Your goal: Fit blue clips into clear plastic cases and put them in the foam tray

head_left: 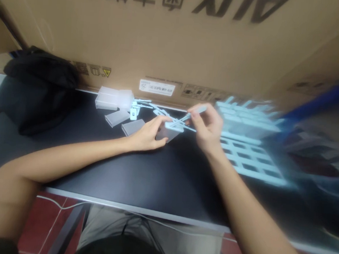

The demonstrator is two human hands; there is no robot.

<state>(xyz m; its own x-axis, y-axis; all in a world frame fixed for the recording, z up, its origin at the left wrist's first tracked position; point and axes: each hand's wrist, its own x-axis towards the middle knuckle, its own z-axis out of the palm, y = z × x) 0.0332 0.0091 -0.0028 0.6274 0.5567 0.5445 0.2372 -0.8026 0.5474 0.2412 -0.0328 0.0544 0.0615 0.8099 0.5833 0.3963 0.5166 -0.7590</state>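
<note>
My left hand (147, 135) is closed around a translucent flat case (170, 135), its thumb and fingers on opposite sides. A light-blue cap (174, 126) sits at the top of this case. My right hand (207, 124) pinches a thin light-blue plastic stick (200, 110) between thumb and fingers, just right of the case. The stick slants down toward the cap; whether they touch, I cannot tell. Behind the hands lie several loose light-blue pieces (133, 113). Left of my left hand, more translucent cases (117, 118) lie on the black table (141, 176).
On the right are a light-blue grid rack (249, 168) and a blurred group of light-blue-topped cases (247, 124). A black bag (33, 91) stands at the left. A large cardboard box (171, 44) walls off the table's back edge. White cable (62, 203) hangs below the front edge.
</note>
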